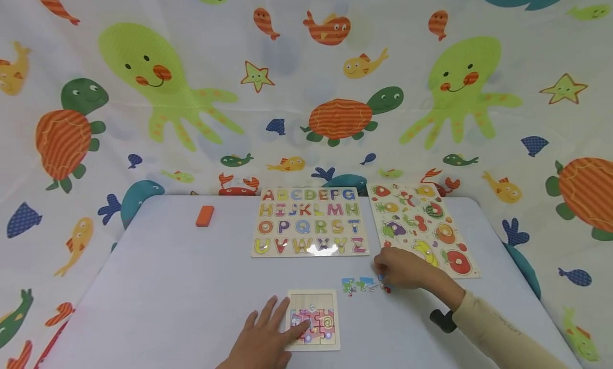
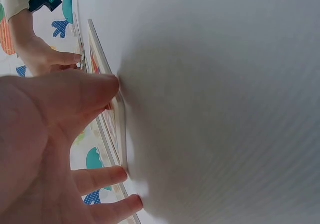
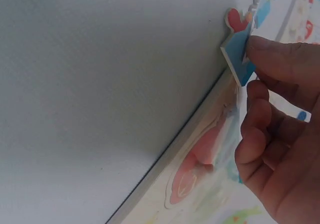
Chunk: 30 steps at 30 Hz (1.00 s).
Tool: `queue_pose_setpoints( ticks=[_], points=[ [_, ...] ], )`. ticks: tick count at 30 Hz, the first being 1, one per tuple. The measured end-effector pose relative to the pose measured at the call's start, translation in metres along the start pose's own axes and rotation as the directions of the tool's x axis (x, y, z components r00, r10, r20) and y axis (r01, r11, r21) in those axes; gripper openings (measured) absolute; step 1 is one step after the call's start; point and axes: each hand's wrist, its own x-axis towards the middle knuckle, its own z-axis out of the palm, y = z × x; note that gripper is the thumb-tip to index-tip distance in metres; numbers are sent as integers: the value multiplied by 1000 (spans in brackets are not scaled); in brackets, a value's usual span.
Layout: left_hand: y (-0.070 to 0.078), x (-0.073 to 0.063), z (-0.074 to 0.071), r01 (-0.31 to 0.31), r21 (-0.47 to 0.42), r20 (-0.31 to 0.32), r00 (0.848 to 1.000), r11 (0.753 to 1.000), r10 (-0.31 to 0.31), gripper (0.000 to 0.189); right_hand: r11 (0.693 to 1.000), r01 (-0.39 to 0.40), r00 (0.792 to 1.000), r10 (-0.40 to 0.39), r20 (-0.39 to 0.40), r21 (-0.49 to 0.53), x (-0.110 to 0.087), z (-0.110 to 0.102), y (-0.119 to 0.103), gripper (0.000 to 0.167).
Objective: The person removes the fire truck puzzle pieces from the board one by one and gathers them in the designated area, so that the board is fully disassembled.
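Observation:
A small wooden tray puzzle (image 1: 313, 346) lies near the table's front edge, its lower part filled with pink pieces and the wood of its upper part bare. My left hand (image 1: 265, 338) rests on its left side with fingers spread, one finger lying across the pink pieces. In the left wrist view the thumb touches the tray's rim (image 2: 121, 129). To the right of the tray, loose jigsaw pieces (image 1: 366, 283) lie in a row. At the row's right end my right hand (image 1: 402, 268) pinches a blue and red jigsaw piece (image 3: 235, 51) between thumb and fingers; the fingertips are partly hidden.
An alphabet board (image 1: 310, 256) lies behind the tray, and a fruit board (image 1: 399, 214) is angled behind the right hand. An orange block (image 1: 205, 216) sits at the back left. A sea-animal cloth (image 1: 297, 55) hangs behind the table (image 1: 158, 284).

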Motion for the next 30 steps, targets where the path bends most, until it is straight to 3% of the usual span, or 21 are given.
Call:
queue_pose_setpoints(
  ticks=[25, 30],
  points=[
    [-2, -2, 1, -13, -14, -6, 1000, 1000, 13, 60, 998, -1, 1000, 0, -16, -70, -3, 10, -7, 21],
    [-1, -1, 1, -9, -25, 8, 1000, 1000, 10, 59, 996, -14, 999, 11, -30, -93, -2, 9, -8, 14]
  ],
)
